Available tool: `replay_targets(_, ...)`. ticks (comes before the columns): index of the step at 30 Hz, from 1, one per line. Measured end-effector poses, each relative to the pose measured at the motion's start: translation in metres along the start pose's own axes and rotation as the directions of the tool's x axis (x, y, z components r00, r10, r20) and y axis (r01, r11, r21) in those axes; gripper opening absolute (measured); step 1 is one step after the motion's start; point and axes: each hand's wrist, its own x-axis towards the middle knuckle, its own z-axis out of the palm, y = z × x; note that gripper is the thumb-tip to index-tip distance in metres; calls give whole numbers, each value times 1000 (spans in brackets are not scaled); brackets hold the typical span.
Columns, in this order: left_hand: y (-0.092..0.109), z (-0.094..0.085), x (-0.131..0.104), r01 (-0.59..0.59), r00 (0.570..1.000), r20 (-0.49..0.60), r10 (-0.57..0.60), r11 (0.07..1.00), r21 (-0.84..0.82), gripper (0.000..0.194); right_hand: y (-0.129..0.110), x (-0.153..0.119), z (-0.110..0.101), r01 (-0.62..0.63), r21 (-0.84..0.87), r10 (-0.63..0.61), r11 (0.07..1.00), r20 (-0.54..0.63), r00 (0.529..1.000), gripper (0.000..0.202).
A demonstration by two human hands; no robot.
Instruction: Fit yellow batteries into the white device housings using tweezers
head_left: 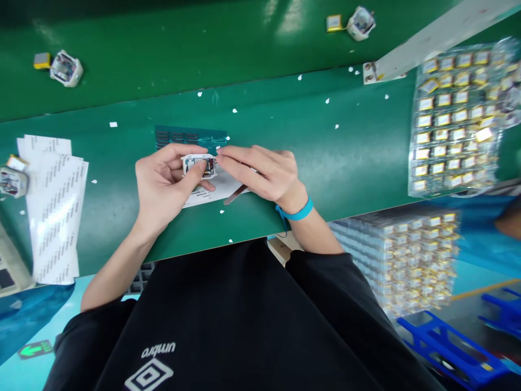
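Note:
My left hand [163, 182] grips a small white device housing [210, 166] by its sides, with the thumb lying over the open face. A circuit board with tiny parts shows inside. My right hand [264, 171] is at the housing's right edge, its fingers pressed together; what they pinch, if anything, is hidden. A small white round sticker [218, 147] shows by those fingertips. A thin metal strip [235, 195] sticks out below the right hand; whether that hand holds it I cannot tell. Under both hands lies a printed white sheet [199, 200].
A dark teal sheet with slots [175, 134] lies just beyond my hands. Printed label strips [55, 217] are at left. A tray of yellow-edged battery cells [442, 119] stands at right, by a metal bracket [391, 70]. Housings with cells [67, 69] sit farther back.

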Motion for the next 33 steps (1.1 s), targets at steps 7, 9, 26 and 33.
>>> replay_targets(7, -3, -3, 1, 45, 999, -1, -45, 998, 35, 17, -1, 0, 1, 18, -47, -14, 999, 99, 995, 38)
replay_targets(9, -5, -5, 1, 50, 999, -2, -50, 998, 46, 17, -1, 0, 2, 46, -47, -43, 998, 64, 997, 38)
replay_targets(26, -4, 0, -3, 102, 995, 12, -104, 990, 96, 24, -7, -1, 6, -15, 40, 14, 999, 17, 1000, 35)
replay_targets(33, -10, 9, -11, 41, 999, 23, -44, 993, 111, 29, -15, 0, 10, -177, 187, 153, 966, 133, 979, 38)
